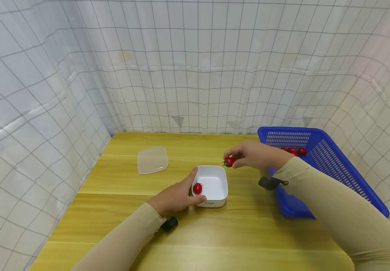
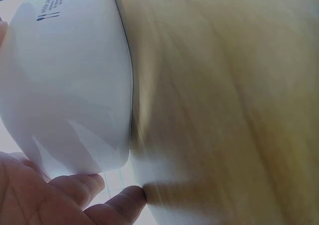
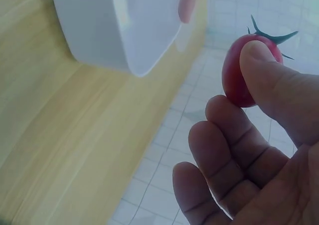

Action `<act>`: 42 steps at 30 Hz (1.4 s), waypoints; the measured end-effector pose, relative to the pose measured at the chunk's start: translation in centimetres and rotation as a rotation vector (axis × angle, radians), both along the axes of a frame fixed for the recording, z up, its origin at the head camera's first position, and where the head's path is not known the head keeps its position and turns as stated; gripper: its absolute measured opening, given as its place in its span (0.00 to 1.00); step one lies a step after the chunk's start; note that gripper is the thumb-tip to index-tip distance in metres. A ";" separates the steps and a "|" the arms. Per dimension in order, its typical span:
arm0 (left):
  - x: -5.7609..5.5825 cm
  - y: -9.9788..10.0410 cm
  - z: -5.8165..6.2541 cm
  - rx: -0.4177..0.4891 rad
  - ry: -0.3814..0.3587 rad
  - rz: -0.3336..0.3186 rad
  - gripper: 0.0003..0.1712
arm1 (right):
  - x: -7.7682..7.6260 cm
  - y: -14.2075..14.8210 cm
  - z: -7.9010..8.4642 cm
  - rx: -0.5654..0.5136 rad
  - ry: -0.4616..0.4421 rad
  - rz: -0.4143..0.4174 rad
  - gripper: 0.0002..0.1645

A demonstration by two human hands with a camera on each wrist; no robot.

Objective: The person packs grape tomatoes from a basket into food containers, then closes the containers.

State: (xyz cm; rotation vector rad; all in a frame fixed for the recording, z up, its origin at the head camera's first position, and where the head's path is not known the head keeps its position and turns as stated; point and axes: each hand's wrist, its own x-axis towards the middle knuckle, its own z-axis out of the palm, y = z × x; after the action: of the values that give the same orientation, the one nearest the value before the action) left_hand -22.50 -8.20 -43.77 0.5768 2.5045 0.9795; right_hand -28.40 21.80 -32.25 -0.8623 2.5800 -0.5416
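Pinching a red tomato [image 1: 229, 162] between thumb and fingers, your right grip [image 1: 254, 154] hangs just beside the far right corner of a white container [image 1: 216, 203], the fruit apart from the wall and its green stem plain in the right wrist view. Your left grip [image 1: 178, 195] clasps the container at its left side, thumb along the near wall and forefinger by the far left corner, holding it to the wooden worktop [image 1: 89, 210].

The tally at this moment looks modest: one lone tomato [image 1: 198, 188] lies on the container's floor, tucked in the near left corner by your thumb, while the rest of that floor shows white. The one you hold is out of its basket but not yet in the container.

To your right, several more tomatoes [image 1: 292, 150] lie in the far part of a blue basket [image 1: 289, 130]; your right forearm crosses in front, so their full count cannot be told. Over to the left, a translucent lid [image 1: 152, 160] lies flat on the wood, well apart from the container, which stands uncovered. Judged by what shows, you are in the early stretch, with most of the fruit left to shift.
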 end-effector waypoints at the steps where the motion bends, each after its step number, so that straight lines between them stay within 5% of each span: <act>1: 0.0 0.0 0.0 -0.002 -0.001 0.000 0.64 | 0.0 -0.2 -0.1 -0.003 -0.002 0.005 0.19; 17: -0.1 -0.1 -0.1 0.013 -0.019 -0.005 0.66 | 0.9 -4.5 -0.7 0.014 -0.023 0.103 0.20; 42: -0.1 -0.1 -0.2 0.006 0.002 -0.011 0.65 | 1.1 -5.8 -1.5 -0.025 -0.065 0.151 0.24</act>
State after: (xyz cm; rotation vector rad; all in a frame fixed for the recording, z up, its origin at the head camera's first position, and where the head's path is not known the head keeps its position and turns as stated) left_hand -22.61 -8.29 -43.94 0.5938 2.4983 0.9837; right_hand -27.30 15.98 -33.74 -1.0209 2.4296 -0.5486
